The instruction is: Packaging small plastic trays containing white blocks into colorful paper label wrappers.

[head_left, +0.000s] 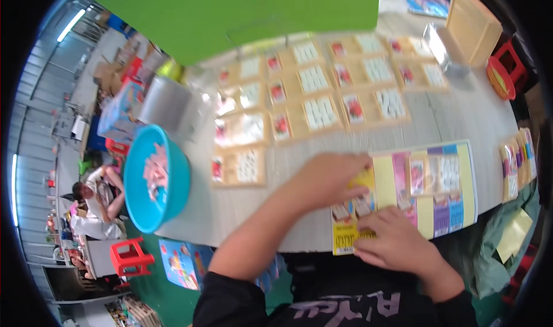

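Both my hands are at a yellow printed card (344,236) by the table's near edge. Closed fingers of my left hand (328,180) grip its upper part. My right hand (400,240) lies lower, with thumb and fingers bent onto the card. A broad printed sheet (470,177) with coloured bands adjoins the card on the right. Whether the two are one piece, I cannot tell. Upon the sheet rests a clear-wrapped wooden tray (433,176) with a red picture card and white pieces. Similar wooden trays (296,99) stand in rows beyond my hands.
At the left a turquoise basin (183,180) holds pink pieces. A green panel (242,10) rises behind the trays. Wooden boxes (475,25) stand far right, above a red basket (500,78). Stacked wrapped packs (516,164) sit at the right edge. A person (101,194) sits beyond, left.
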`<action>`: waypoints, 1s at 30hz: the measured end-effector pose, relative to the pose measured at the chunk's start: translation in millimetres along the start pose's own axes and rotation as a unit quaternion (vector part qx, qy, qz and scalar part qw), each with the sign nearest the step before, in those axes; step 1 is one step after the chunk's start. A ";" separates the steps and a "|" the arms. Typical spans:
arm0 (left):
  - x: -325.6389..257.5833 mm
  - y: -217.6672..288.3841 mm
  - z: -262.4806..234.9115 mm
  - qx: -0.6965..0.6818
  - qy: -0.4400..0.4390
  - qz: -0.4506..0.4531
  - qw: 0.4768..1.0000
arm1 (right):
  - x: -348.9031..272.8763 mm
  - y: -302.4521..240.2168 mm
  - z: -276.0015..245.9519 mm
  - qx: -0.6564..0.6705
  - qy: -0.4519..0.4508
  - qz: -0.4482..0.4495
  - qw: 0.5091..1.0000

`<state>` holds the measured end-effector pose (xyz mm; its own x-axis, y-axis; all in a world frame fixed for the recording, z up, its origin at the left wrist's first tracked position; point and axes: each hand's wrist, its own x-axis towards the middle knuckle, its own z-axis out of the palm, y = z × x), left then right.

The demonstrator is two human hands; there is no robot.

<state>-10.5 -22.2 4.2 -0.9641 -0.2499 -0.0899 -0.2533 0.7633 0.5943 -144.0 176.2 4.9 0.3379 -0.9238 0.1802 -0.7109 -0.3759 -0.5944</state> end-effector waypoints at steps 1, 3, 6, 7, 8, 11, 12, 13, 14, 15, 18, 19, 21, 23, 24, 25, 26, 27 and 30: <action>0.0 2.4 0.0 0.021 0.005 0.011 1.000 | -2.0 -0.8 -1.0 -0.014 0.019 -0.007 1.000; -5.7 6.5 -2.0 -0.004 0.014 0.005 1.000 | -3.1 -3.1 0.3 0.000 0.006 -0.028 1.000; -7.3 7.0 -0.6 0.022 0.029 0.014 0.999 | -5.8 -3.7 2.4 -0.010 0.042 -0.046 0.998; -5.4 8.0 -2.4 0.037 0.026 0.029 0.999 | -6.3 -2.3 2.9 -0.004 0.045 -0.048 0.998; -3.5 9.2 -2.9 0.028 0.017 0.015 0.999 | -7.2 -0.8 2.9 -0.007 0.057 -0.056 0.997; 0.3 7.4 -4.7 0.023 0.014 -0.003 1.000 | -7.3 5.0 5.2 -0.008 0.059 -0.073 0.996; 0.3 8.6 -6.6 0.025 0.010 -0.011 1.000 | -7.3 6.1 5.7 -0.014 0.063 -0.078 0.995; 1.3 9.4 -8.9 0.025 0.004 -0.020 0.999 | -5.9 8.1 6.2 -0.013 0.080 -0.069 0.994; 1.0 10.8 -10.3 0.028 -0.010 -0.014 0.999 | -5.7 10.0 6.5 -0.024 0.070 -0.079 0.994; 0.4 12.2 -13.3 0.034 -0.007 -0.036 0.999 | -6.4 10.5 8.3 -0.035 0.060 -0.088 0.994; 5.0 17.3 -8.8 0.036 -0.006 -0.056 0.998 | -10.7 11.6 8.8 -0.040 0.052 -0.079 0.995; 4.9 16.4 -10.0 0.038 0.000 -0.067 0.997 | -10.7 13.3 10.3 -0.043 0.056 -0.081 0.994; 4.9 15.7 -10.9 0.040 -0.001 -0.067 0.997 | -11.8 15.3 14.5 -0.037 0.081 -0.092 0.992; 3.8 16.3 -8.7 0.030 -0.006 -0.070 0.997 | -11.7 13.9 14.5 -0.040 0.076 -0.093 0.992; 3.6 17.5 -11.7 0.035 -0.005 -0.072 0.997 | -10.8 13.0 14.0 -0.043 0.072 -0.096 0.992; 2.9 18.2 -12.1 0.039 -0.003 -0.077 0.996 | -10.9 13.1 14.6 -0.043 0.068 -0.096 0.992; 2.5 17.8 -11.3 0.036 -0.002 -0.078 0.996 | -10.8 13.0 15.5 -0.042 0.062 -0.095 0.993; 2.5 17.5 -10.4 0.032 -0.005 -0.076 0.997 | -11.5 13.0 15.4 -0.042 0.056 -0.093 0.993; 4.5 15.1 -10.0 0.032 -0.004 -0.070 0.997 | -11.4 14.0 9.9 -0.028 0.034 -0.093 0.995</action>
<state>-17.8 -17.7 20.7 -0.9197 -0.3513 -0.1750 -0.3892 0.7580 0.5234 -151.8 182.2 -13.2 0.4262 -0.8398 0.3362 -0.6733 -0.5427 -0.5021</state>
